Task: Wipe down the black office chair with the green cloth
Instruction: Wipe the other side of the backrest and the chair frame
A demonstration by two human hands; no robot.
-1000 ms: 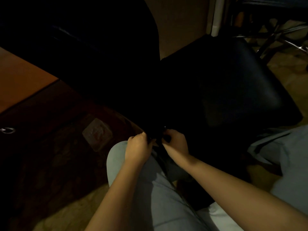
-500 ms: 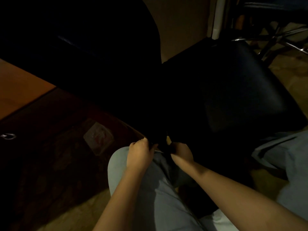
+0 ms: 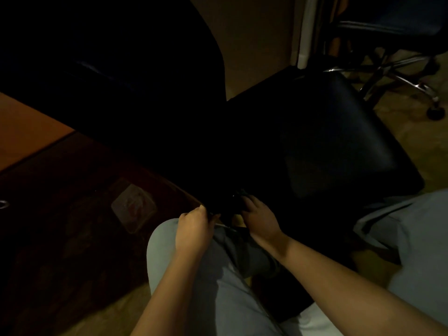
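Chair seat pointing upper-right, backrest upper-left

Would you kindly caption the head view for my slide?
Left hand and right hand meet at the black office chair's near edge in dim light.

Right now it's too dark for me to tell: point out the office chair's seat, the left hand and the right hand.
black office chair (image 3: 327,146): head view, top of the seat cushion.
left hand (image 3: 191,229): head view, back of the hand.
right hand (image 3: 260,220): head view, back of the hand.

Orange wooden desk, second chair's chrome base, white post
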